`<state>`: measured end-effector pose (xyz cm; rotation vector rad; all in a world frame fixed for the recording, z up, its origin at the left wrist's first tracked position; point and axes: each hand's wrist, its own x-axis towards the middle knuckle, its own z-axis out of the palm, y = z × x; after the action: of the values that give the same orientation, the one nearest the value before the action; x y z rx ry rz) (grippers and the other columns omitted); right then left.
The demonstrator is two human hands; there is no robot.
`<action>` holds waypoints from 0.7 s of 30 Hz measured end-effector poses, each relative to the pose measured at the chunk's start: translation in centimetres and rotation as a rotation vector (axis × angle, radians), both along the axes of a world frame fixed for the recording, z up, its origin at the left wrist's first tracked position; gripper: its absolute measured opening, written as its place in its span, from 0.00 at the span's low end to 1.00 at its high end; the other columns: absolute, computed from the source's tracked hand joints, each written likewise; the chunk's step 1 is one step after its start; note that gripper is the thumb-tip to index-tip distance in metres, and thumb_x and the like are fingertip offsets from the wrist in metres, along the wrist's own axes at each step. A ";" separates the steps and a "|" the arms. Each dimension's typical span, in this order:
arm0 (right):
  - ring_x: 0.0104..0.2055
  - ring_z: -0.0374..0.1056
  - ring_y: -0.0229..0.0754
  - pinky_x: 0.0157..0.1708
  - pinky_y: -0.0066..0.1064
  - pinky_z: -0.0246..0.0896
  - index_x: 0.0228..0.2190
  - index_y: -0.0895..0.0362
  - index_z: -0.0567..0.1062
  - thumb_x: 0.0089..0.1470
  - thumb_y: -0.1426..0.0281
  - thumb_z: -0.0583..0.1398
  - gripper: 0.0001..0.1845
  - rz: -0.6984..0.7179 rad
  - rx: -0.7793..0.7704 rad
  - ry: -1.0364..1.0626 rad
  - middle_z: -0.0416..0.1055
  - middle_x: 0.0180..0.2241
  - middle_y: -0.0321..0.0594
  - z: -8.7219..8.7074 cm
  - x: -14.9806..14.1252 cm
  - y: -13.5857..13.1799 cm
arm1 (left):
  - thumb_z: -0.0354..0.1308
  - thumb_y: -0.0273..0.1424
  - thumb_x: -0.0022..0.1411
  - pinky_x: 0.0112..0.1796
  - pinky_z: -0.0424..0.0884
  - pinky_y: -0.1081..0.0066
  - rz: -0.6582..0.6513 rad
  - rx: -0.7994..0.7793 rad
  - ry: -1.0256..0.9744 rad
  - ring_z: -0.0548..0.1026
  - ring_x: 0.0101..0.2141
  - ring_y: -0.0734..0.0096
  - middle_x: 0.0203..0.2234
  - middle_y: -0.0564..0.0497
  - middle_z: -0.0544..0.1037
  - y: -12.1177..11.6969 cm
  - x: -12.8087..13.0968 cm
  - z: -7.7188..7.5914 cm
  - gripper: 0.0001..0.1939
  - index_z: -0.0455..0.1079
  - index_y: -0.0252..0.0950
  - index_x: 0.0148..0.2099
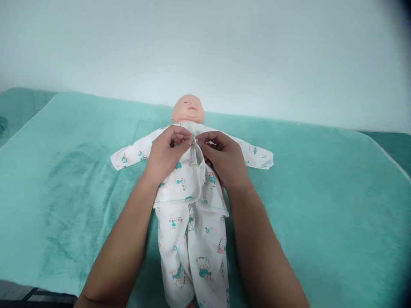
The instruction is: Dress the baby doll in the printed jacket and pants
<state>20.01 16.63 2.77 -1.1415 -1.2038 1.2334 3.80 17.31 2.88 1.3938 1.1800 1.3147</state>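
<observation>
A baby doll (189, 108) lies on its back, its head toward the wall and its sleeved arms spread wide. It wears a white printed jacket (175, 184) and matching trousers (205, 239). At the upper chest, my left hand (168, 149) pinches one front edge of the jacket between thumb and fingers. My right hand (224, 156) pinches the other edge right beside it, the fingertips nearly meeting. Below them the jacket front gapes slightly, and a small fastener (193, 164) shows on the edge. What exactly sits between the fingertips is partly hidden.
A green plush blanket (321, 214) spreads beneath the doll, with some wrinkles at the left. Behind it rises a pale wall (205, 47). A dark-framed surface (35, 295) shows past the blanket's edge at the lower left.
</observation>
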 end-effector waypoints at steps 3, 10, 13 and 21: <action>0.30 0.63 0.35 0.28 0.28 0.60 0.39 0.51 0.81 0.50 0.65 0.69 0.12 0.024 0.027 -0.033 0.74 0.32 0.35 -0.1 0.1 0.0 | 0.65 0.30 0.59 0.36 0.66 0.70 0.001 0.001 -0.013 0.72 0.32 0.73 0.32 0.54 0.78 0.0 0.0 0.0 0.06 0.75 0.40 0.40; 0.29 0.59 0.35 0.27 0.28 0.55 0.41 0.51 0.80 0.50 0.67 0.68 0.14 0.037 0.048 -0.089 0.71 0.31 0.34 0.0 0.1 -0.1 | 0.64 0.31 0.60 0.36 0.67 0.70 -0.011 0.003 -0.023 0.73 0.33 0.73 0.32 0.54 0.79 0.0 0.0 -0.1 0.07 0.75 0.40 0.43; 0.29 0.59 0.35 0.27 0.28 0.54 0.41 0.50 0.80 0.51 0.67 0.68 0.13 0.052 0.049 -0.095 0.69 0.29 0.33 0.1 0.2 -0.2 | 0.64 0.30 0.60 0.36 0.67 0.70 -0.025 0.009 -0.017 0.73 0.33 0.73 0.33 0.54 0.79 0.0 -0.1 0.0 0.08 0.75 0.40 0.43; 0.29 0.59 0.34 0.29 0.29 0.56 0.40 0.51 0.80 0.50 0.67 0.68 0.13 0.030 0.063 -0.095 0.74 0.38 0.35 0.1 0.1 -0.2 | 0.66 0.31 0.59 0.29 0.65 0.72 -0.072 -0.072 -0.122 0.73 0.30 0.74 0.34 0.53 0.79 -0.1 -0.7 0.2 0.08 0.74 0.41 0.42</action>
<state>20.09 16.47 2.86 -1.1498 -1.3265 1.1661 3.14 17.21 3.06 1.2745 1.0750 1.2764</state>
